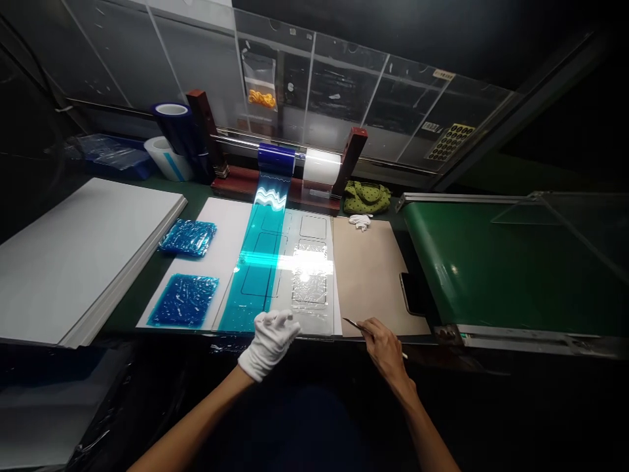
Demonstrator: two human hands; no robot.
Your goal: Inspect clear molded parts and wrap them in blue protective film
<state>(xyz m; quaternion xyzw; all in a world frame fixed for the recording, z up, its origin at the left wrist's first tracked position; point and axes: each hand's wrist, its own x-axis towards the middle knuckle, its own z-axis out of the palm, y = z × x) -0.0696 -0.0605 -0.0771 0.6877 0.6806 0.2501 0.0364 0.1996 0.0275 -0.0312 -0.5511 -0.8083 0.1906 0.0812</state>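
My left hand [270, 339] wears a white glove and hovers at the front edge of the strip of blue film [255, 275]. Its fingers are loosely bent and apart, with nothing visible in them. The strip hangs from a blue film roll [276, 159] and lies flat over a board with black rectangle outlines. Right of it, a clear film piece [309, 288] covers some outlines. Bare and closed, my right hand [383, 344] grips a slim craft knife [352, 323], its dark tip pointing left over the brown board [366, 275].
Two stacks of blue film pieces [184, 301] lie on white sheets at left, beside a thick stack of white sheets [83, 255]. A wooden roll stand [230, 180] rises behind. A phone [413, 294], a green pouch [366, 196] and a green conveyor belt [501, 262] are on the right.
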